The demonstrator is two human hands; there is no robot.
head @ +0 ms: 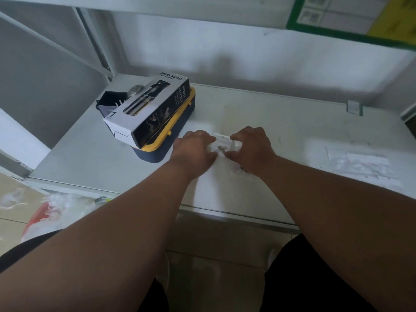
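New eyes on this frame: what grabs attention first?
The two hands meeting mid-frame: the left hand and the right hand pinch a small clear bag with metal bits inside, on the white table. To their left, a black-and-white spray bottle box lies on top of a yellow-lidded navy case.

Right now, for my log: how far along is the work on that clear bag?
Done: spray bottle box lies on the blue-yellow case. In hand: left hand and right hand hold the small clear bag of metal bits. Left: unclear, the bag is blurred.
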